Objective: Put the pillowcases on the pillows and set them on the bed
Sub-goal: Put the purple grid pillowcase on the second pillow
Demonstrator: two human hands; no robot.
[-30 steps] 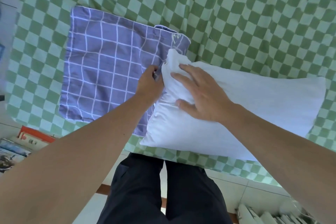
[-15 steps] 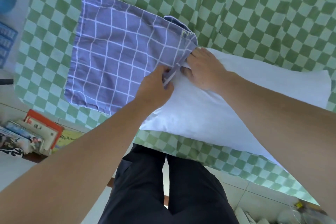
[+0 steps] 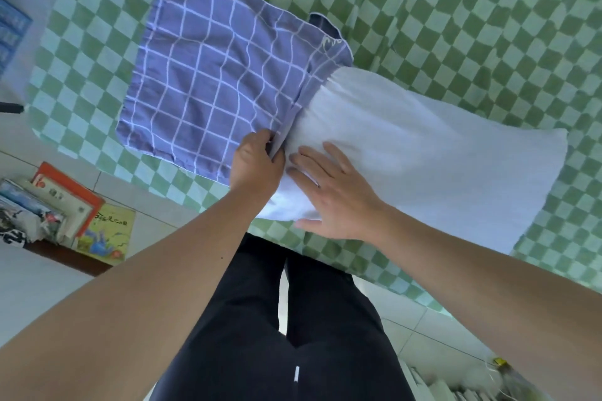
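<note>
From the head camera we see the white pillow (image 3: 423,153) lying on the green checked bed (image 3: 488,26), its far corner tucked into the mouth of the purple grid pillowcase (image 3: 221,81). Our left hand (image 3: 257,163) pinches the pillowcase's open edge, while our right hand (image 3: 335,195) lies flat with spread fingers on the pillow's near corner.

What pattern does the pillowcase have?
The pillowcase is purple-blue with a grid of thin white lines, seen best in the head view.
</note>
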